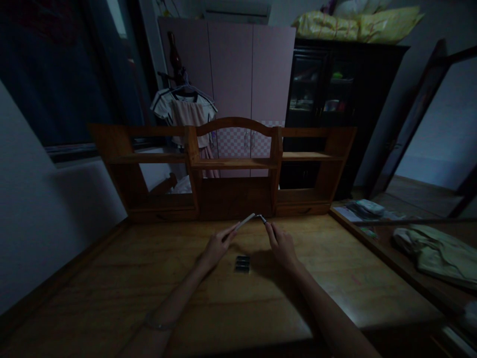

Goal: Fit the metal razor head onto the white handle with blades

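Observation:
My left hand is closed round a slim pale stick, which slants up and to the right over the desk. My right hand grips a thin tool with a shiny metal neck and a bent tip; its exact kind is too dark and small to tell. The tip of the tool is close to the stick's upper end, and I cannot tell whether they touch. Between my forearms, a small dark rectangular pack with three sections lies on the wooden desk.
A wooden shelf unit rises along the desk's back edge. At the right lie a pale green cloth and some plastic-wrapped things. Clothes hang behind the shelf, before a pink wardrobe. A white wall borders the left side.

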A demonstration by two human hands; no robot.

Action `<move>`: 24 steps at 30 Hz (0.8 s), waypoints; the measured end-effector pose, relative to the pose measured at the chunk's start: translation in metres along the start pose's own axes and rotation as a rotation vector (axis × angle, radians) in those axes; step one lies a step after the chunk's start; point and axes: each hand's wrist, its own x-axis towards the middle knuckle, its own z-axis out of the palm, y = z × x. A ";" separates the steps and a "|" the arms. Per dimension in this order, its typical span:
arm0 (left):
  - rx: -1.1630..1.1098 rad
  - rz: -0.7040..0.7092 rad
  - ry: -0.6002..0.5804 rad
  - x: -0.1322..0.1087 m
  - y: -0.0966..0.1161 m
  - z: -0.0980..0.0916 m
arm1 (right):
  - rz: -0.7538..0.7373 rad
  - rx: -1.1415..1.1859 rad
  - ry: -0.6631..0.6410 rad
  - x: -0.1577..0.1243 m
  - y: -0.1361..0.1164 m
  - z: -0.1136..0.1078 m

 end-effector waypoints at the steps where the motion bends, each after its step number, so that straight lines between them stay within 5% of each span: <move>1: 0.003 -0.002 0.009 0.000 0.000 -0.001 | 0.002 0.002 0.000 0.000 -0.001 0.000; 24: -0.079 -0.024 0.062 0.002 0.000 -0.007 | 0.007 0.182 0.031 -0.001 -0.014 -0.013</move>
